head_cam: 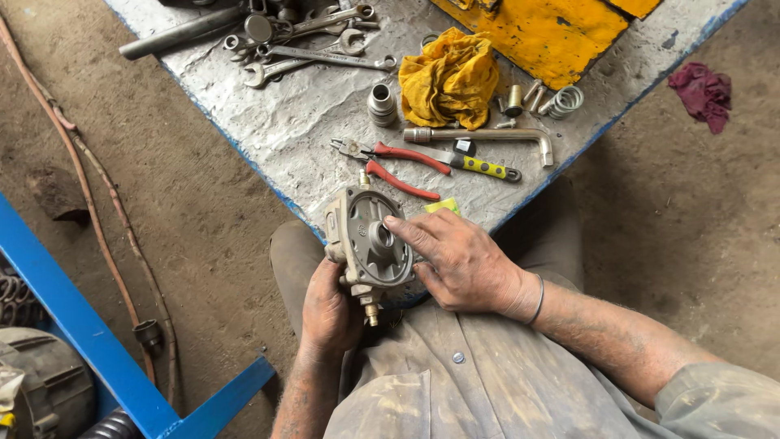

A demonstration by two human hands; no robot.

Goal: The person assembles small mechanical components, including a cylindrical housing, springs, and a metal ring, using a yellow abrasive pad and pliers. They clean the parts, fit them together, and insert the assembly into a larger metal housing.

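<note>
My left hand (329, 311) grips a grey cast-metal pump housing (366, 244) from below, holding it tilted over the near corner of a worn metal table (284, 130). A brass fitting sticks out of the housing's lower end. My right hand (459, 260) rests on the housing's round face, its fingertips at the central hub; whether they pinch anything is hidden. A small yellow-green item (441, 206) lies just behind my right hand.
On the table lie red-handled pliers (398, 167), a yellow-handled screwdriver (479, 165), an L-shaped socket wrench (487, 136), a yellow rag (449, 79), several spanners (317, 49), a socket (380, 104), a spring (566, 101). A blue frame (81, 325) and hose (97, 211) at left.
</note>
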